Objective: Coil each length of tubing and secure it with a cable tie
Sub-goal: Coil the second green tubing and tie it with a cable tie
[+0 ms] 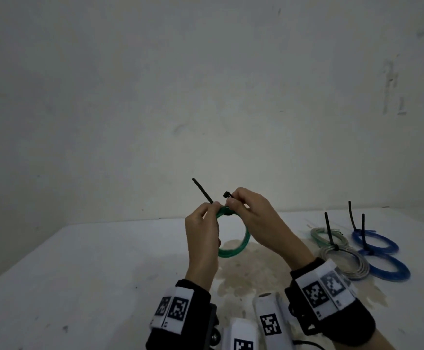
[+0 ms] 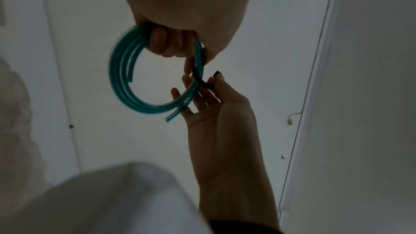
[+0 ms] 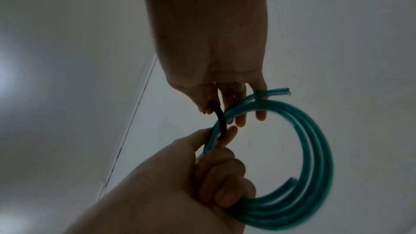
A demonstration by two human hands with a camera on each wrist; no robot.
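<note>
I hold a green tubing coil point(image 1: 233, 248) in the air above the white table point(image 1: 79, 261). My left hand point(image 1: 206, 218) grips the top of the coil, fingers curled round its strands point(image 2: 121, 70). A black cable tie point(image 1: 202, 190) loops under the strands beside that grip; its tail sticks up and to the left from between my left thumb and forefinger. My right hand point(image 1: 246, 205) pinches the tie's head end point(image 2: 203, 83) between thumb and forefinger, its other fingers spread behind the coil point(image 3: 315, 140). Both cut ends of the tubing show.
On the table at the right lie tied coils: a grey one point(image 1: 344, 258), a pale one point(image 1: 324, 236) behind it and two blue ones point(image 1: 382, 256), their black tie tails standing up. White marker-tagged cylinders point(image 1: 269, 317) lie near me. A wall stands close behind.
</note>
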